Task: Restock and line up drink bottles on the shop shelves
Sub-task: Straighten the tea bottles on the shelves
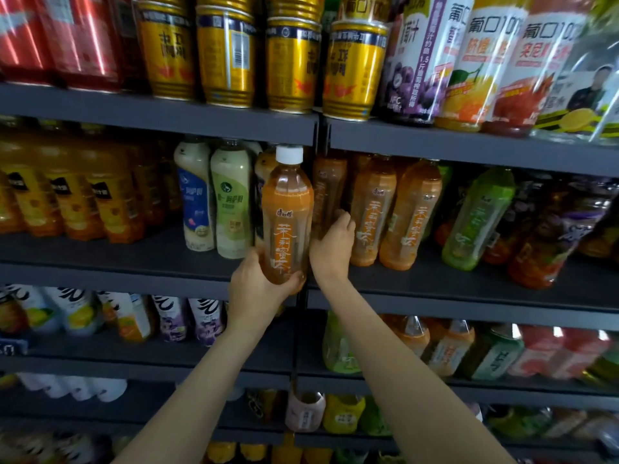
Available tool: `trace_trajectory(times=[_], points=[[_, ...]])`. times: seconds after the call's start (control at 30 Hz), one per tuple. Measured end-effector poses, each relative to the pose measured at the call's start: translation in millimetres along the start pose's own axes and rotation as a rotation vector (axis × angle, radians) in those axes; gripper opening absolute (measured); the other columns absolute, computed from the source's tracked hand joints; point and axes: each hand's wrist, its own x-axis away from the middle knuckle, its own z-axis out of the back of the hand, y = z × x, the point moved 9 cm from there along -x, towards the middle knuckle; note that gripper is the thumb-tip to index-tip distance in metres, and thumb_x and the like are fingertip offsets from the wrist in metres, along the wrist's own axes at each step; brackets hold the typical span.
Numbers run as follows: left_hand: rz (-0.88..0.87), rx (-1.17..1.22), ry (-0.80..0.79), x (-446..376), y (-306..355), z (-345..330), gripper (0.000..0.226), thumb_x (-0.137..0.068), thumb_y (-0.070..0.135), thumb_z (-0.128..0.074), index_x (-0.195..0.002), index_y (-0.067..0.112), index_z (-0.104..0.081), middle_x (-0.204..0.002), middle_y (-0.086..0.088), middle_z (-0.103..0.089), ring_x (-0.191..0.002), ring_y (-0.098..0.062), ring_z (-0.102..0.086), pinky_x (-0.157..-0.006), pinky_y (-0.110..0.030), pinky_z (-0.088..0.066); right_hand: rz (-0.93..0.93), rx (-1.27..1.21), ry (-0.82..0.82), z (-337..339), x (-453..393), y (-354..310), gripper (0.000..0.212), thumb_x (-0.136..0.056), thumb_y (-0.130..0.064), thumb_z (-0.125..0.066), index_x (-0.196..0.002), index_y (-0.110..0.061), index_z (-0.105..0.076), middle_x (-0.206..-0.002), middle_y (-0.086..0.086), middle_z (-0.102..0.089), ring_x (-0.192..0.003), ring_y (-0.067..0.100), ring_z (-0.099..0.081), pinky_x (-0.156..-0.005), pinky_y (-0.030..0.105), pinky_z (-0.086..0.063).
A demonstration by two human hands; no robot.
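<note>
1. The left hand [258,289] grips the base of an orange tea bottle [287,216], fingers curled round it, holding it upright in front of the middle shelf [134,259], at the post where two shelf sections meet.
2. The right hand [333,246] reaches onto the shelf just right of that post, fingers wrapped round a second tea bottle [330,192] standing there.
3. Two more tea bottles [388,212] stand just right of it, near the front edge.
4. Two milk-tea bottles [214,195] stand left of the post.
</note>
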Motion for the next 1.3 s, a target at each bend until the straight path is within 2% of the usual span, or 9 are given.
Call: trace_trajectory(times=[0.1,0.23,0.4,0.53,0.73,0.83,0.93,1.1,1.3], points=[[-0.009,0.053,-0.039,1.1,12.4,-23.1,0.054,-0.064,0.030,-0.082,-0.105,0.011,-0.054,-0.103,-0.007,-0.064,-0.097,-0.023,-0.059,-0.074,-0.027,-0.043,0.131,0.034,0.124,47.9,6.1,6.3,0.036,-0.084,0.000,-0.056,-0.119,-0.001,-0.046,-0.120,0.014,-0.047,-0.112,0.027,-0.047,-0.096,0.030,-0.042],[0.044,0.053,-0.039,-4.1,21.6,-46.6,0.052,-0.068,0.033,-0.079,-0.104,0.009,-0.050,-0.103,-0.009,-0.063,-0.098,-0.028,-0.059,-0.073,-0.029,-0.042,0.015,0.093,0.143,75.4,-3.1,43.0,0.044,-0.082,-0.010,-0.067,-0.118,0.002,-0.044,-0.126,0.017,-0.042,-0.118,0.030,-0.041,-0.099,0.030,-0.034],[0.103,-0.040,-0.053,-19.5,31.5,-62.5,0.053,-0.074,0.036,-0.074,-0.106,0.007,-0.044,-0.110,-0.012,-0.058,-0.104,-0.031,-0.056,-0.079,-0.032,-0.041,-0.085,0.200,0.019,53.8,-6.2,56.4,0.072,-0.084,-0.029,-0.066,-0.138,0.001,-0.028,-0.139,0.019,-0.030,-0.130,0.034,-0.028,-0.108,0.038,-0.028],[0.173,-0.037,-0.019,-29.4,31.8,-72.4,0.058,-0.075,0.036,-0.073,-0.112,0.006,-0.041,-0.116,-0.014,-0.053,-0.109,-0.032,-0.054,-0.081,-0.035,-0.043,-0.149,0.367,0.037,45.4,-2.3,63.6,0.075,-0.089,-0.038,-0.057,-0.144,-0.002,-0.020,-0.144,0.022,-0.023,-0.129,0.035,-0.026,-0.106,0.038,-0.028],[0.271,-0.063,0.047,-12.8,31.9,-79.2,0.067,-0.075,0.041,-0.072,-0.118,0.003,-0.036,-0.123,-0.017,-0.046,-0.116,-0.035,-0.046,-0.089,-0.043,-0.043,-0.175,0.397,0.046,41.1,-3.8,71.3,0.066,-0.091,-0.036,-0.054,-0.140,-0.003,-0.024,-0.141,0.021,-0.027,-0.129,0.033,-0.027,-0.104,0.035,-0.030],[0.237,-0.094,-0.023,-9.0,28.9,-72.6,0.067,-0.077,0.043,-0.070,-0.119,0.003,-0.036,-0.123,-0.015,-0.048,-0.113,-0.034,-0.050,-0.088,-0.039,-0.042,-0.171,0.403,0.032,39.9,-3.6,72.7,0.068,-0.091,-0.037,-0.053,-0.142,-0.003,-0.021,-0.143,0.022,-0.024,-0.131,0.033,-0.025,-0.105,0.035,-0.030],[0.189,-0.128,-0.096,-7.6,20.4,-59.9,0.063,-0.075,0.044,-0.071,-0.119,0.008,-0.044,-0.120,-0.010,-0.055,-0.110,-0.031,-0.053,-0.085,-0.035,-0.042,-0.160,0.407,0.049,39.9,-3.8,71.9,0.069,-0.090,-0.037,-0.055,-0.141,-0.003,-0.023,-0.140,0.021,-0.027,-0.128,0.033,-0.027,-0.103,0.034,-0.033],[0.142,-0.171,-0.161,-7.3,24.7,-46.1,0.065,-0.071,0.044,-0.074,-0.120,0.011,-0.048,-0.115,-0.006,-0.060,-0.109,-0.026,-0.055,-0.088,-0.035,-0.044,-0.144,0.395,0.068,40.1,-3.8,70.0,0.066,-0.089,-0.033,-0.057,-0.138,-0.001,-0.027,-0.134,0.021,-0.032,-0.124,0.034,-0.031,-0.101,0.037,-0.036],[0.128,-0.172,-0.170,5.6,33.0,-29.4,0.064,-0.071,0.036,-0.077,-0.118,0.009,-0.044,-0.117,-0.008,-0.059,-0.112,-0.028,-0.053,-0.092,-0.036,-0.044,-0.141,0.374,0.051,39.1,-4.1,69.7,0.066,-0.089,-0.032,-0.058,-0.138,-0.001,-0.026,-0.135,0.021,-0.030,-0.126,0.034,-0.029,-0.099,0.038,-0.039]])
